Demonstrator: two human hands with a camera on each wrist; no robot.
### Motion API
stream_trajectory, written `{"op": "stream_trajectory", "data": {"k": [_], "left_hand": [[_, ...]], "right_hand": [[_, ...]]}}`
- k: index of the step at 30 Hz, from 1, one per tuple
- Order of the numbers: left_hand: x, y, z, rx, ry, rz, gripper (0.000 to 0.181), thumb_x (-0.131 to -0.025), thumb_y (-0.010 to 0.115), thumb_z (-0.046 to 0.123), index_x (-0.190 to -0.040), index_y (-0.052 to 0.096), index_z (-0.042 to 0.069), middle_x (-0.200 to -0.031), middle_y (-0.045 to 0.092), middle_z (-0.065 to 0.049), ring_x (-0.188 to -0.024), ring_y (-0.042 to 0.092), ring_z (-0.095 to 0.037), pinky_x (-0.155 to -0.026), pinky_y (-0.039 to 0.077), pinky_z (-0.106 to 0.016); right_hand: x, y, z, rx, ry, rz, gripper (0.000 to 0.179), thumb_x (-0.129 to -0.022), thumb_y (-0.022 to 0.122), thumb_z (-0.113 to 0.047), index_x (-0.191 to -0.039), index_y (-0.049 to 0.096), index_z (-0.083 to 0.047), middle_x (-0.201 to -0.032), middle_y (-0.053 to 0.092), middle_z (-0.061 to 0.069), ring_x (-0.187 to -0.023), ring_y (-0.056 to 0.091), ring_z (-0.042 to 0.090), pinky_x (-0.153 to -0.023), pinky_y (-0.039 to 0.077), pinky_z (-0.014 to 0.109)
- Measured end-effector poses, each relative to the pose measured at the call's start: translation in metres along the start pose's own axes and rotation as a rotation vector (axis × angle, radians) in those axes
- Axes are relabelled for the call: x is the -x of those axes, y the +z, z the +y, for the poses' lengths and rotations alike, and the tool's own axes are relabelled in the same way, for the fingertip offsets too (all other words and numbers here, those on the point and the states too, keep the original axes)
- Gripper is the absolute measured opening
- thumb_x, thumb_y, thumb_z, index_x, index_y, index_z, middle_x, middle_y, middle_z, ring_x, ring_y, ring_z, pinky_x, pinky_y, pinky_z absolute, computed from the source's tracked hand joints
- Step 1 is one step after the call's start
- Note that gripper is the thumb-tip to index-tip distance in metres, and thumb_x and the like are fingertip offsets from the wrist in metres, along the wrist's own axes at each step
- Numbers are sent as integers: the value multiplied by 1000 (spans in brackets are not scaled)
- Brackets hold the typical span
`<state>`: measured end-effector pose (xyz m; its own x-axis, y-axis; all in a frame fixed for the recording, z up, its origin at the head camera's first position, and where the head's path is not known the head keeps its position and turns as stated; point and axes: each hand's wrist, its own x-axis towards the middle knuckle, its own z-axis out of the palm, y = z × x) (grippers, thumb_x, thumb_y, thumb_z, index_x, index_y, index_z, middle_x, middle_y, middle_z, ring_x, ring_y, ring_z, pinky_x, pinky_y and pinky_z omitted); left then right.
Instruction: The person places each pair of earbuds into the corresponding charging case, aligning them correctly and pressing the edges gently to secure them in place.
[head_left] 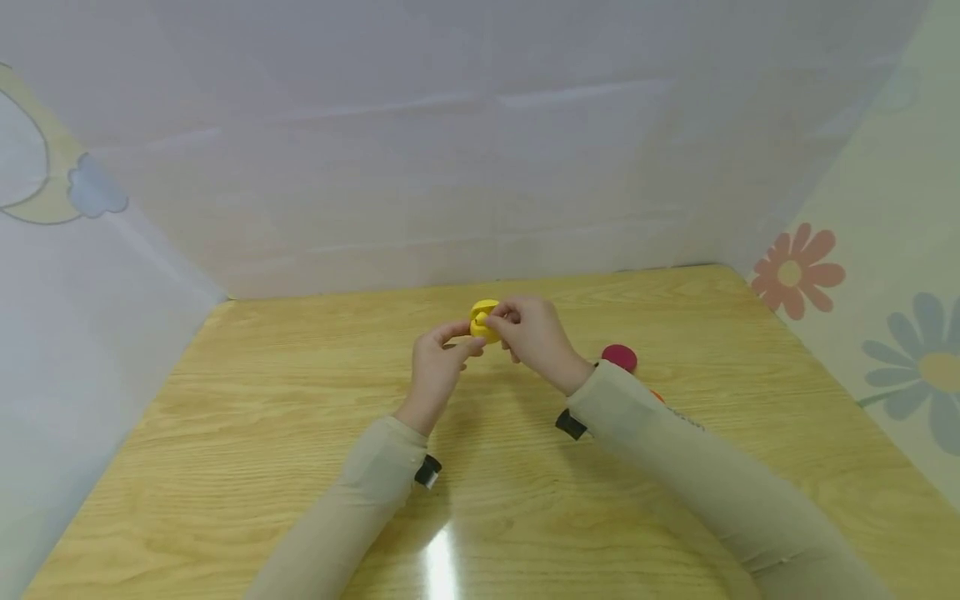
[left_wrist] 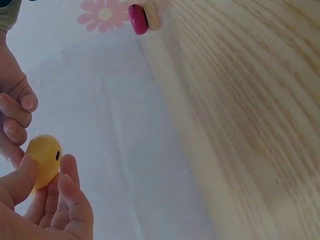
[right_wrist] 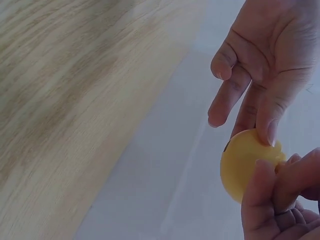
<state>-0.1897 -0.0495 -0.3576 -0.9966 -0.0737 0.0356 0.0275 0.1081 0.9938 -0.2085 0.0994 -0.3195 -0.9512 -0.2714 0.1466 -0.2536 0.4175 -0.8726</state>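
A round yellow earbud case (head_left: 487, 333) is held up over the far part of the table, its lid (head_left: 483, 306) raised. My left hand (head_left: 438, 358) grips it from the left between thumb and fingers. A small dark port shows on the shell of the yellow case (left_wrist: 46, 160) in the left wrist view. From the right, my right hand (head_left: 534, 333) pinches a small yellow earbud (head_left: 481, 318) at the case's opening. In the right wrist view, right fingertips (right_wrist: 265, 177) partly cover the yellow case (right_wrist: 242, 160).
A magenta round case (head_left: 619, 357) lies on the wooden table (head_left: 300, 400) beyond the right forearm. Beside it is an orange object (head_left: 657, 396), mostly hidden by the sleeve. A pale wall covering (head_left: 450, 183) stands behind the table's far edge.
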Motion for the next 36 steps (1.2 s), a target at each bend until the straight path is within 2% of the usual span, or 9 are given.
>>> {"op": "stream_trajectory", "data": {"k": [3,10,14,18,23,29,32,36], "left_hand": [[-1,0,0,5,3,3,27,-90,71,14,-114,69,2,-114,65,-9,-85,66,-17,-80,49,-44],[0,0,2,14,-5,-3,28,-90,70,14,-115,68,2,-113,66,-10,-84,66,-16,-71,48,-29],[0,0,1,18,3,-15,28,-91,69,14,-116,68,2,-113,66,-10,-84,66,-17,-70,48,-27],[-1,-2,0,30,11,-34,29,-93,68,15,-118,66,1,-114,66,-10,-85,66,-17,-70,48,-27],[-2,-4,2,50,1,-44,30,-93,67,14,-119,66,1,-114,67,-11,-84,67,-15,-71,49,-29],[-3,-4,4,60,-15,-62,31,-93,67,15,-121,65,2,-113,68,-10,-85,68,-16,-74,49,-31],[-3,-4,6,60,-16,-72,32,-93,67,15,-122,65,3,-113,68,-10,-85,68,-16,-77,50,-35],[-3,-3,8,65,-16,-89,32,-93,67,15,-122,65,3,-113,68,-10,-85,68,-17,-83,50,-43]], "right_hand": [[0,0,-2,-13,6,1,16,-96,63,-11,-100,65,4,-65,58,15,-42,44,13,-44,41,23],[-1,-4,-4,-87,31,73,19,-96,62,-13,-107,64,3,-66,59,12,-44,43,12,-44,40,21],[-3,-8,-3,-109,31,121,21,-97,62,-15,-106,64,4,-67,59,12,-44,43,12,-44,40,20],[-7,-11,2,-122,36,118,25,-98,59,-20,-105,65,3,-72,58,11,-47,43,12,-45,39,20],[-12,-16,8,-114,92,62,37,-101,54,-30,-103,67,4,-78,57,7,-56,46,14,-52,42,24],[-18,-23,7,-164,276,-79,52,-101,46,-45,-110,66,2,-100,62,8,-83,56,20,-76,47,39],[-22,-27,8,-212,338,-142,54,-101,45,-47,-117,63,2,-110,60,10,-92,56,21,-82,46,43],[-24,-31,9,-257,377,-197,54,-102,44,-45,-122,59,3,-115,57,12,-96,54,22,-89,44,48]]}}
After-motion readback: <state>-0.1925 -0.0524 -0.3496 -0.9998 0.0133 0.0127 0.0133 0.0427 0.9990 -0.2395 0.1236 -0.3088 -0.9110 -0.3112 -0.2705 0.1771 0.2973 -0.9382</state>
